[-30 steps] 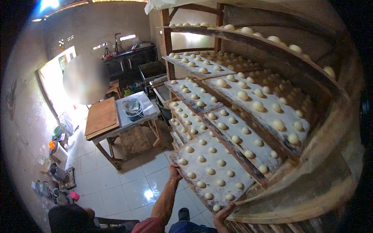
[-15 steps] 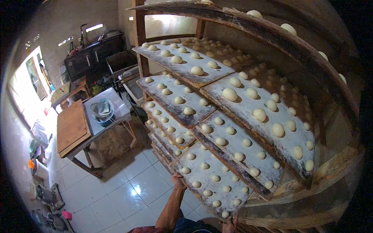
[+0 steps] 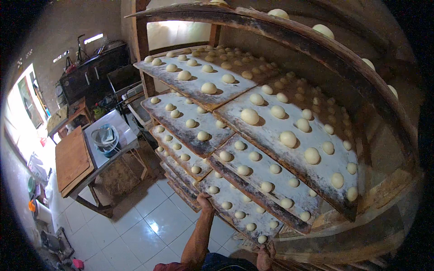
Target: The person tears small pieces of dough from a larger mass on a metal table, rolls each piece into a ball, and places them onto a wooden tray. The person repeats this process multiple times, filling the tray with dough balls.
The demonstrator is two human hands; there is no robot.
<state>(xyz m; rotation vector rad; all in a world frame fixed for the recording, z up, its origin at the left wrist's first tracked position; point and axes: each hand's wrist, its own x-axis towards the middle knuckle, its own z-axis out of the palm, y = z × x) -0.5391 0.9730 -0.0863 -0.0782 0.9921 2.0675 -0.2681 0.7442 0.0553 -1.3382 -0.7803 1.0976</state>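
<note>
A floured wooden board (image 3: 262, 219) with rows of pale round dough balls (image 3: 251, 226) lies partly under another loaded board (image 3: 235, 169) on a wooden rack. My left hand (image 3: 205, 201) grips its left edge, fingers closed around the rim. At its near corner, my right hand (image 3: 265, 255) is closed on the edge, just below a dough ball; part of that hand is in shadow. The inner end of the held board is hidden beneath the board above.
More dough-laden boards (image 3: 282, 118) fill the rack's upper levels, beside a wooden post (image 3: 141, 45). A curved-looking shelf edge (image 3: 253, 20) crosses above. At left stands a table (image 3: 86, 178) with a blue basin (image 3: 105, 141), over a white tiled floor (image 3: 135, 235).
The held board has slid farther in under the board above, so fewer of its dough balls show. Both hands have moved with it and keep their grip. The view has shifted slightly.
</note>
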